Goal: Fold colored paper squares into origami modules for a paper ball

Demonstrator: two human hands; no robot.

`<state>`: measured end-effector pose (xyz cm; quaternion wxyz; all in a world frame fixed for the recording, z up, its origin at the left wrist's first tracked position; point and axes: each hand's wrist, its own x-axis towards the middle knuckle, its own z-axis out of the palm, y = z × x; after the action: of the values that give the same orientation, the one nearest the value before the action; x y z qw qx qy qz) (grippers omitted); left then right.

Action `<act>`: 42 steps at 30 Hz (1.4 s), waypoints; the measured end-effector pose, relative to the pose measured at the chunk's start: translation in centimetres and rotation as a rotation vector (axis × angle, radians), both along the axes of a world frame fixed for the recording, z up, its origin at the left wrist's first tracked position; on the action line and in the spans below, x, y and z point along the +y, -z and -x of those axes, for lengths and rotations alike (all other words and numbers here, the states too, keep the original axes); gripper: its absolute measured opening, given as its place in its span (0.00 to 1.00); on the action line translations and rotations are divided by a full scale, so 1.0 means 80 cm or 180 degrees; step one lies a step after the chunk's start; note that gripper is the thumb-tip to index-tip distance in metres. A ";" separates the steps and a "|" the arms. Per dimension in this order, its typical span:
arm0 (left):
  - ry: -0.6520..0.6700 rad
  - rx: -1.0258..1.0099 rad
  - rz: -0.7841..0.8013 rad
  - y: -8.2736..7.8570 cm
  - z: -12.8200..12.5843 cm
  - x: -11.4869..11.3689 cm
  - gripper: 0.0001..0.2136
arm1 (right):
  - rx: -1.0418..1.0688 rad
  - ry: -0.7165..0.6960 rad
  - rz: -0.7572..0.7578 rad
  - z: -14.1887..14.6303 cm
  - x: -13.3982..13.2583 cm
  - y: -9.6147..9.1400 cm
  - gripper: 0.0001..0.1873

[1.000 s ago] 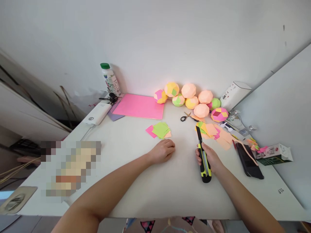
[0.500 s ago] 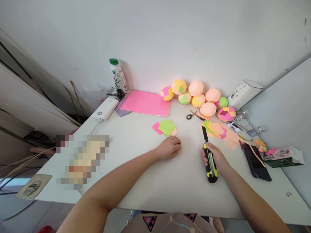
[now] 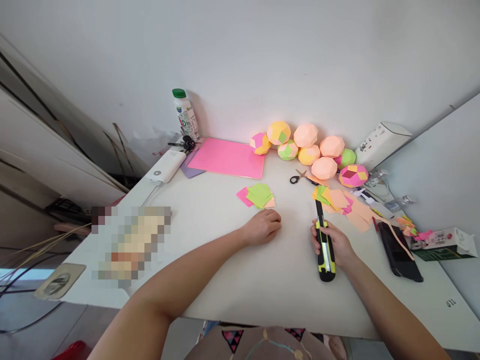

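Observation:
My right hand (image 3: 335, 241) is closed around a black and yellow utility knife (image 3: 325, 260), held over the white table with its narrow dark end pointing away from me. My left hand (image 3: 262, 227) rests on the table with its fingers curled in, and nothing sticks out of it. Just beyond the left hand lies a small pile of green, pink and peach paper pieces (image 3: 260, 194). Past the knife's tip, a larger spread of paper pieces (image 3: 339, 199) in peach, yellow, green and pink overlaps on the tabletop.
Several faceted paper balls (image 3: 324, 168) line the wall, near small scissors (image 3: 297, 177). A pink sheet (image 3: 227, 157), bottle (image 3: 186, 117), keys (image 3: 187, 144) and white power bank (image 3: 167, 166) are back left. A phone (image 3: 399, 252) and carton (image 3: 444, 244) sit right.
The whole view has shifted slightly, so things appear a little further right. The utility knife has tilted slightly in my right hand. My left hand stays resting on the table.

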<state>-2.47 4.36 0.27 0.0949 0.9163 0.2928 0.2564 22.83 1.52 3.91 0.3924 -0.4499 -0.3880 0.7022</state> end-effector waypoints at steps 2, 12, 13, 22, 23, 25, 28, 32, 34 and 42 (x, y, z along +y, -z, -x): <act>-0.0002 -0.0021 -0.0003 0.000 0.000 0.000 0.08 | 0.0024 0.0001 -0.0002 -0.001 0.000 0.001 0.12; 0.0001 -0.0042 0.0017 -0.001 0.000 0.000 0.09 | 0.0085 0.0020 -0.0200 -0.003 0.000 -0.003 0.20; 0.0000 -0.0038 0.0020 -0.001 0.000 0.000 0.09 | 0.0077 0.0035 -0.0323 -0.004 -0.001 -0.006 0.20; -0.0006 -0.0046 0.0076 0.000 0.002 0.000 0.10 | -0.0592 0.0689 -0.2427 -0.014 -0.014 -0.029 0.09; -0.0006 -0.0061 0.0086 0.000 0.002 0.000 0.10 | -0.0686 0.0669 -0.2493 -0.014 -0.014 -0.029 0.08; 0.0002 -0.0087 0.0108 0.000 0.002 0.000 0.10 | -0.0828 0.0625 -0.2572 -0.013 -0.014 -0.027 0.08; 0.0029 -0.0132 0.0133 0.000 0.002 -0.001 0.10 | -0.0826 0.0567 -0.2696 -0.011 -0.013 -0.017 0.11; 0.0039 -0.0190 0.0157 0.000 0.001 -0.001 0.10 | -0.0809 0.0356 -0.2723 -0.012 -0.016 0.001 0.12; 0.0049 -0.0227 0.0149 0.000 0.001 -0.001 0.10 | -0.0884 0.0253 -0.2632 -0.013 -0.018 0.008 0.11; 0.0057 -0.0308 0.0258 -0.003 0.001 -0.004 0.10 | -0.1022 0.0215 -0.2309 -0.014 -0.018 0.010 0.11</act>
<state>-2.52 4.08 0.52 0.1483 0.9008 0.2899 0.2875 23.99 0.05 3.12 0.4830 -0.3987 -0.6522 0.4271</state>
